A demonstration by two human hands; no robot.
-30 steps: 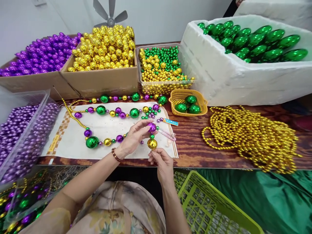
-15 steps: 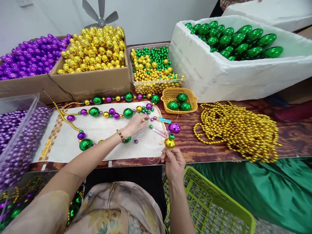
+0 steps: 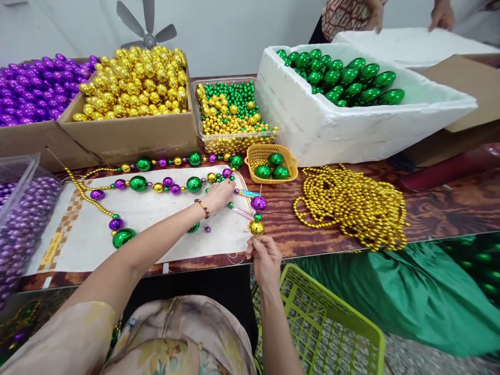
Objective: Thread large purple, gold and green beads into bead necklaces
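Observation:
My right hand (image 3: 264, 256) is pinched shut on a thin thread, and a gold ball (image 3: 257, 227), a small green bead and a purple ball (image 3: 258, 203) stand strung upright on it just above the fingers. My left hand (image 3: 219, 194) reaches out over the white cloth (image 3: 97, 229), its fingers curled onto small loose beads next to the far end of a bead strand (image 3: 164, 184) of green, purple and gold balls. Whether those fingers hold a bead is hidden.
Cardboard boxes of purple balls (image 3: 35, 88) and gold balls (image 3: 133, 78), a clear tub of small beads (image 3: 230, 112), a yellow basket (image 3: 271, 166), a foam box (image 3: 336, 127) of green ornaments, a gold bead pile (image 3: 351, 203). Green crate (image 3: 324, 323) below. Another person's hands (image 3: 441, 15) behind.
My left hand let go of the purple ball and reached forward onto the cloth. My right hand carried the thread with its balls a little to the right.

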